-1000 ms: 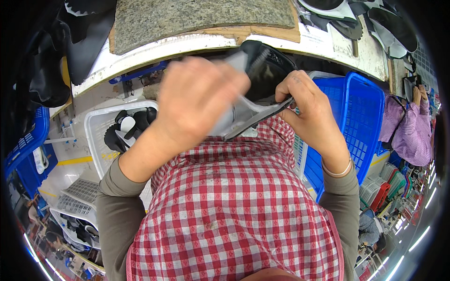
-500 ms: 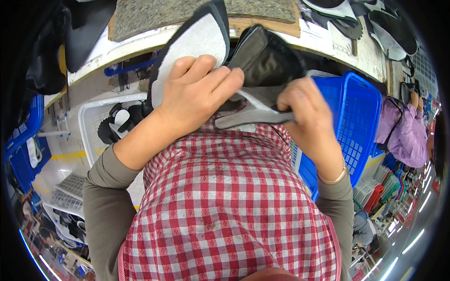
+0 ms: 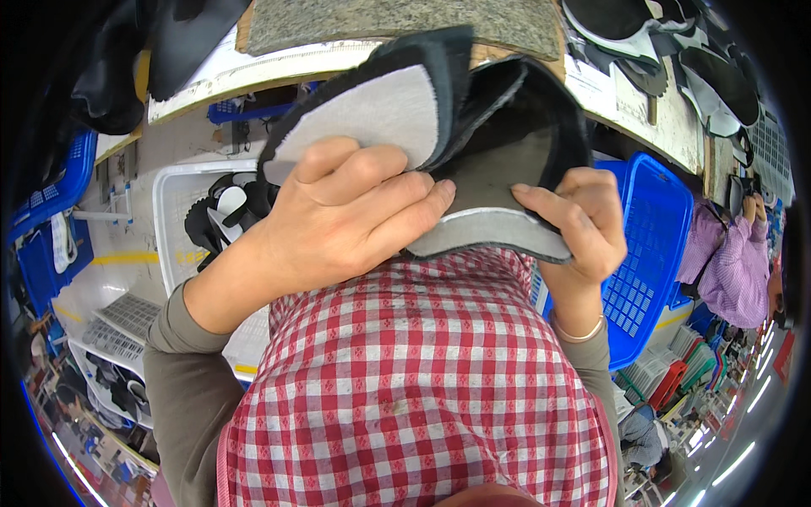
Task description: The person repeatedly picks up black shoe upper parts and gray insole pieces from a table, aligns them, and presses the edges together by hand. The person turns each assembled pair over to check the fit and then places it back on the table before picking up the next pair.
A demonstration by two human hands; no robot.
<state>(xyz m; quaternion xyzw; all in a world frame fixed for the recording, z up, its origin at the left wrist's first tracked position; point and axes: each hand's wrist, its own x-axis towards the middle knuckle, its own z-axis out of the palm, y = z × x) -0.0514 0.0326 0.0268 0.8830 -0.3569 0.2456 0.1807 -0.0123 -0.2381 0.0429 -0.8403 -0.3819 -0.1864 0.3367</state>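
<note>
A floppy black shoe-upper piece with pale grey felt lining [image 3: 439,144] is held up in front of the person's chest, above a red-and-white checked apron [image 3: 422,380] and below the edge of the counter [image 3: 279,63]. It is folded over on itself: one grey-lined flap stands up at the left, a dark hollow curves over the top, and a grey-edged strip runs along the bottom. It looks light and soft, bending wherever it is pressed, so it probably handles best pinched at the stiffer stitched rims rather than in the loose middle; the felt face should give a sure hold, not a slippery one.

The left hand [image 3: 346,211] lies across the front of the piece, its grip closed on the grey-lined flap with fingers spread over the fold. The right hand [image 3: 579,220] has its grip clamped on the right end, thumb on the grey strip and fingers curled over the black edge.

Farther out, a blue plastic lattice basket [image 3: 655,245] stands at the right and a white plastic crate [image 3: 182,220] with black and white cut pieces at the left. A grey felt mat [image 3: 397,21] lies on the counter, and another person in a purple top [image 3: 731,262] works at the far right.
</note>
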